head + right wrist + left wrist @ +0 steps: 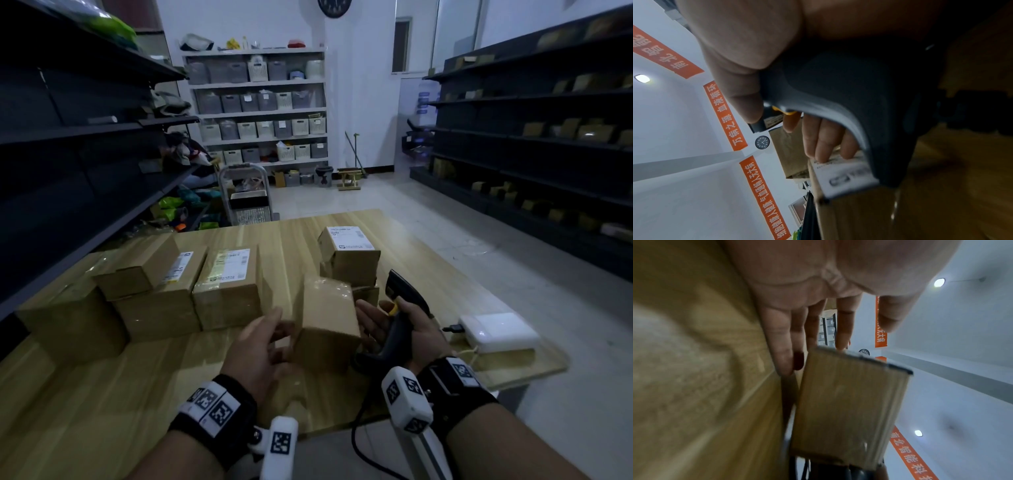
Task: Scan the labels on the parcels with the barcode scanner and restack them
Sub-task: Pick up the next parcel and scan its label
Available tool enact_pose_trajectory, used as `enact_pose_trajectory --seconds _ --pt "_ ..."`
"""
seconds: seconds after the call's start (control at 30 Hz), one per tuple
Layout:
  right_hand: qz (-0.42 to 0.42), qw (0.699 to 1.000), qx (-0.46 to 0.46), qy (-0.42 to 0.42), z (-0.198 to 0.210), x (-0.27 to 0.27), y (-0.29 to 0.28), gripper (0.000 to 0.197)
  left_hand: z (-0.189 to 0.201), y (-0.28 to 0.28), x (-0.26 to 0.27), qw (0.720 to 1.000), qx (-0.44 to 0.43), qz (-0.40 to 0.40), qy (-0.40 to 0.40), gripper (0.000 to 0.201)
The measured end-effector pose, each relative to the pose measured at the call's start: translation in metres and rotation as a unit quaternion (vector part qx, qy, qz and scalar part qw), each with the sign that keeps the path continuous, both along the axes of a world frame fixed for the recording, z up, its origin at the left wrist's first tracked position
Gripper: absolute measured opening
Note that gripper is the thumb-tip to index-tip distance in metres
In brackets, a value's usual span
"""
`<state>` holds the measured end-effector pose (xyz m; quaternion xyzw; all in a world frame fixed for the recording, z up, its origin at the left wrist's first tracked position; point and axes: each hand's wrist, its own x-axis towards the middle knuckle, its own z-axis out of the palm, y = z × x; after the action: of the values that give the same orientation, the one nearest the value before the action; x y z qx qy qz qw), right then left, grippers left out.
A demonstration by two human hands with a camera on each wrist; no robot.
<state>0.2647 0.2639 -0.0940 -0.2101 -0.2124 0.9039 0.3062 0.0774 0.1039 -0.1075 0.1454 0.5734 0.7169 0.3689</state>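
- Small parcel (327, 320) stands tilted on the table (102, 394), between both hands, label facing right, apparently being turned for scanning.
- Left hand (258, 346): fingers straight, steadying the parcel's left side.
- Right hand (400, 329): wrapped round the barcode scanner (399, 308), fingertips (824, 151) on the label.

The small parcel (327, 322) hides the left hand's fingers (274, 313); its label (846, 174) is too blurred to read, partly behind the scanner (849, 91), whose cable (356, 448) leaves the lower edge
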Motion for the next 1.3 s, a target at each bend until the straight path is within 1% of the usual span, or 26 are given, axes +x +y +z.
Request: enact_pose_trajectory --seconds 0.07,0.13,0.2,0.27,0.33,0.37,0.47,0.53,0.63,0.7,0.73,0.8,0.87,0.93,0.97,1.03,1.1,1.17,1.2,1.3 --pt "0.011 1.000 0.007 -0.009 0.000 0.000 -0.001 0.038 0.005 -0.003 0.001 1.000 -0.021 -0.018 -0.006 0.044" --pt "0.015 1.000 0.015 -0.007 -0.002 -0.002 -0.001 0.034 0.006 0.000 -0.002 0.998 -0.027 -0.055 -0.009 0.043" --pt "0.013 1.000 0.013 -0.008 -0.005 -0.004 0.002 0.031 0.001 0.004 -0.006 0.997 -0.036 -0.068 -0.010 0.048" --pt "0.013 1.000 0.007 -0.013 -0.010 -0.005 0.006 0.029 -0.004 0.004 -0.011 0.996 -0.018 -0.068 -0.054 0.056" --pt "0.023 1.000 0.018 -0.010 -0.015 -0.004 0.009 0.028 -0.007 -0.003 -0.017 0.986 0.022 -0.095 -0.138 0.065" --pt "0.026 0.999 0.027 -0.005 -0.018 -0.004 0.011 0.030 -0.008 -0.007 -0.020 0.978 0.049 -0.112 -0.168 0.064" --pt "0.035 0.998 0.046 0.018 -0.025 -0.004 0.015 0.056 -0.014 -0.016 -0.032 0.962 0.094 -0.128 -0.221 0.062" --pt "0.039 0.997 0.057 0.026 -0.026 -0.004 0.015 0.061 -0.014 -0.015 -0.035 0.956 0.107 -0.127 -0.241 0.064" --pt "0.036 0.998 0.056 0.019 -0.026 -0.004 0.015 0.057 -0.016 -0.011 -0.035 0.959 0.105 -0.124 -0.234 0.069" --pt "0.026 0.998 0.052 0.002 -0.023 -0.002 0.014 0.043 -0.018 -0.012 -0.038 0.959 0.102 -0.121 -0.235 0.071" --pt "0.016 0.998 0.052 -0.022 -0.021 -0.002 0.012 0.036 -0.019 -0.013 -0.041 0.959 0.101 -0.120 -0.236 0.072" --pt "0.005 0.993 0.072 -0.091 -0.012 -0.001 0.006 0.028 -0.018 -0.014 -0.044 0.958 0.109 -0.123 -0.234 0.073" --pt "0.016 0.981 0.111 -0.157 0.002 0.000 -0.007 0.025 -0.019 -0.014 -0.047 0.958 0.113 -0.125 -0.234 0.074" --pt "0.032 0.967 0.150 -0.206 0.020 0.002 -0.025 0.024 -0.021 -0.014 -0.047 0.954 0.119 -0.130 -0.244 0.075" --pt "0.038 0.960 0.167 -0.222 0.030 0.005 -0.035 0.023 -0.020 -0.014 -0.045 0.949 0.126 -0.143 -0.249 0.080" --pt "0.048 0.948 0.205 -0.237 0.052 0.011 -0.058 0.021 -0.016 -0.015 -0.040 0.948 0.141 -0.164 -0.234 0.095" --pt "0.044 0.935 0.247 -0.249 0.070 0.018 -0.079 0.018 -0.021 -0.014 -0.043 0.956 0.140 -0.154 -0.207 0.110" --pt "0.030 0.921 0.281 -0.268 0.081 0.025 -0.096 0.017 -0.024 -0.013 -0.046 0.956 0.146 -0.150 -0.206 0.116" --pt "0.025 0.916 0.292 -0.275 0.084 0.028 -0.104 0.015 -0.022 -0.014 -0.046 0.956 0.147 -0.151 -0.204 0.112" --pt "0.014 0.913 0.306 -0.270 0.089 0.034 -0.121 0.012 -0.016 -0.016 -0.044 0.958 0.135 -0.150 -0.202 0.083"
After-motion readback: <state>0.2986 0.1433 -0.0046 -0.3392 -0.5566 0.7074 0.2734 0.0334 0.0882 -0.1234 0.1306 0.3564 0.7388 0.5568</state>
